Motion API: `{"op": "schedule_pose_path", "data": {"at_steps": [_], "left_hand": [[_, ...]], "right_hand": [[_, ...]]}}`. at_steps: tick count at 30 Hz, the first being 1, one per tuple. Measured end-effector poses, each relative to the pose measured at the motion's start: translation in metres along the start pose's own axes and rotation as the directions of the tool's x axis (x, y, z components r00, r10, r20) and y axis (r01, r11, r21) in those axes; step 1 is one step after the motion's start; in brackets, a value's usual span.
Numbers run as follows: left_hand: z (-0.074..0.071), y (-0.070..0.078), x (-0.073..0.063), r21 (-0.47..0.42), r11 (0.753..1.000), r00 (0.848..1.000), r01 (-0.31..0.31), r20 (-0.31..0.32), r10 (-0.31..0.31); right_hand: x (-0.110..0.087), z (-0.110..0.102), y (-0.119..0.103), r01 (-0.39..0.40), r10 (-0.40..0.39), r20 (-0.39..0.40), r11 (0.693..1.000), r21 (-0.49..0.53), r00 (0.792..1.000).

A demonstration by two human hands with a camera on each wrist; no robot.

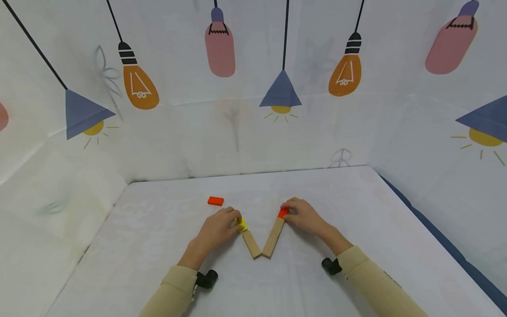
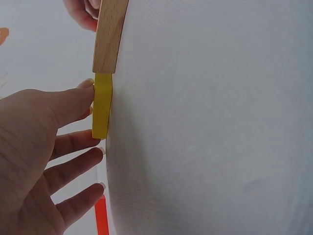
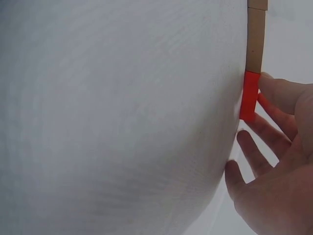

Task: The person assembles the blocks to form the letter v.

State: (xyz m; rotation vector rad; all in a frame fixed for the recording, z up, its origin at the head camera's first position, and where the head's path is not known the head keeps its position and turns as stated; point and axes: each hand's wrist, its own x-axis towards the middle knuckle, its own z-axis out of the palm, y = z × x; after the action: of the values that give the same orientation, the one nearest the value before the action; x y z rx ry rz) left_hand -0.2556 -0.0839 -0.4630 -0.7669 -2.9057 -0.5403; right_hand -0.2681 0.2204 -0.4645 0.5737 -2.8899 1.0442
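Two plain wooden blocks lie on the white table in a V, their near ends together. My left hand pinches a yellow block between thumb and fingers, at the far end of the left wooden block; its other fingers are spread. At the far end of the right wooden block is a red block, which my right hand pinches with thumb and fingers. In the right wrist view this red block lines up end to end with the wood.
Another red block lies alone on the white table, beyond my left hand. Behind the table hangs a pale cloth printed with lamps and bulbs. A dark wrist camera sits at my left sleeve, another at my right.
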Motion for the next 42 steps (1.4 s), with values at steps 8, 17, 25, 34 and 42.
{"op": "schedule_pose_path", "data": {"at_steps": [8, 17, 25, 34, 42], "left_hand": [[0.0011, -0.0005, -0.0016, 0.002, 1.0, 1.0, -0.027, -0.005, 0.027], [-0.0003, 0.0019, -0.0043, 0.007, 0.999, 0.999, -0.033, -0.008, 0.033], [0.0015, 0.003, -0.0027, 0.019, 1.0, 1.0, -0.025, -0.005, 0.025], [0.001, 0.0036, -0.0029, 0.013, 1.0, 1.0, -0.018, 0.0, 0.018], [-0.0004, 0.0045, -0.0035, -0.014, 1.0, 1.0, -0.019, 0.014, 0.02]], "right_hand": [[-0.0008, 0.0001, -0.001, -0.006, 0.006, 0.0, 1.0, 0.002, 1.0], [-0.0014, 0.0009, -0.0005, 0.03, -0.03, -0.008, 0.999, 0.011, 1.0], [-0.0015, -0.0001, -0.001, 0.025, -0.025, -0.008, 1.0, 0.015, 1.0], [-0.0001, -0.0005, 0.0004, 0.018, -0.018, -0.004, 1.0, 0.022, 1.0], [0.0003, 0.0009, 0.0023, 0.027, -0.027, -0.011, 1.0, 0.013, 1.0]]}}
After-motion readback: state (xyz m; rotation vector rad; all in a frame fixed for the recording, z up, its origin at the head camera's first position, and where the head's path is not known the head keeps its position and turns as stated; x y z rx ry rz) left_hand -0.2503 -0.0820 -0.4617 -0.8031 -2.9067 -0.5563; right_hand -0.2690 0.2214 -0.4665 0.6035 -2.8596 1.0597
